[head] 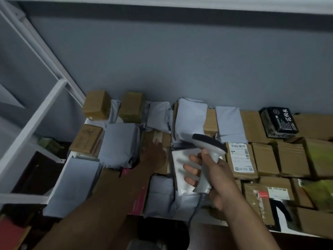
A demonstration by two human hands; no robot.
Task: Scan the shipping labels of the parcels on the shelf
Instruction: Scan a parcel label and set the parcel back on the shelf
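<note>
The shelf (207, 220) is packed with brown cardboard boxes and grey poly mailers. My right hand (214, 179) grips the handle of a white barcode scanner (210, 147), whose dark head points left and away from me, above a white padded pouch (182, 170). My left hand (154, 156) reaches forward with straight fingers and rests flat on a brown box (158, 137) among the mailers. A box with a white shipping label (240, 156) lies just right of the scanner. A second labelled box (277, 193) lies at the front right.
White shelf posts (30, 121) rise at the left. The grey wall (180, 60) stands behind the parcels. A black packet with white writing (278, 121) lies at the back right. The scanner's cable (195, 209) hangs down over the shelf's front edge.
</note>
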